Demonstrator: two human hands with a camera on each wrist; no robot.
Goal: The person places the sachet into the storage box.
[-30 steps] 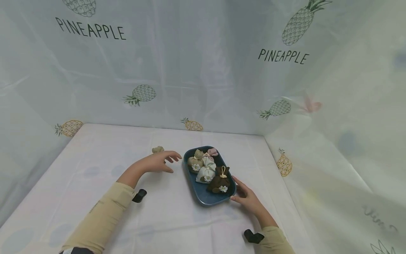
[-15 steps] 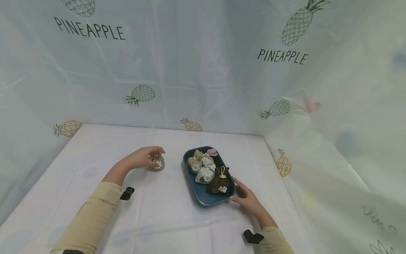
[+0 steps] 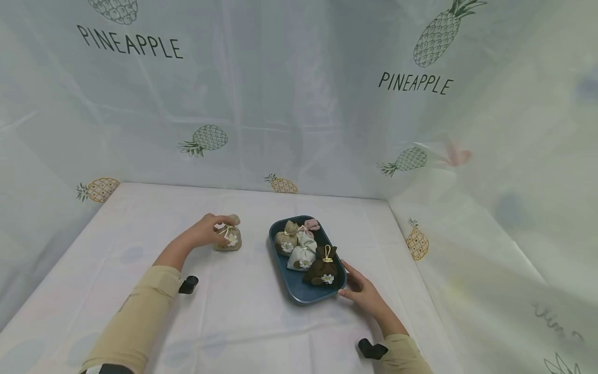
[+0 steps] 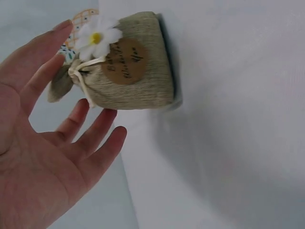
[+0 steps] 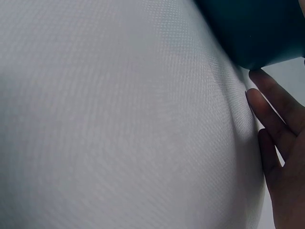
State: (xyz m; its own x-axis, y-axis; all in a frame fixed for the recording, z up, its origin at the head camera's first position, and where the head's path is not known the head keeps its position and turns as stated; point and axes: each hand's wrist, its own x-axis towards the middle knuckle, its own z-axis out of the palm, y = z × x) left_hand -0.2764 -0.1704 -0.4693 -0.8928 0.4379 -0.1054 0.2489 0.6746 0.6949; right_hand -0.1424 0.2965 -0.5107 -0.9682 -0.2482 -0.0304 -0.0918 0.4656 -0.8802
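Observation:
My left hand [image 3: 203, 232] has its fingers about the neck of a tan drawstring sachet [image 3: 227, 243], which stands on the table left of the tray. In the left wrist view the fingers are loosely spread around the tied neck of the sachet [image 4: 159, 81], with gaps visible. A white flower [image 4: 97, 38] and a round brown tag [image 4: 125, 61] sit on its front. At the right corner of a blue tray [image 3: 303, 294], my right hand [image 3: 366, 296] touches the side with thumb and fingertips. The right wrist view shows its extended fingers against the tray wall [image 5: 259, 36].
Inside the tray lie a dark brown sachet [image 3: 321, 271], a white sachet [image 3: 299, 254], a beige sachet [image 3: 283, 239] and a pink sachet [image 3: 312, 224]. A white cloth [image 3: 252, 322] covers the table. Pineapple-printed sheeting [image 3: 299, 104] hangs behind and at the sides.
My left hand has moved left from beside the tray to the tan sachet. Since half a second ago its fingers have shifted slightly around the neck. The right hand stays at the tray.

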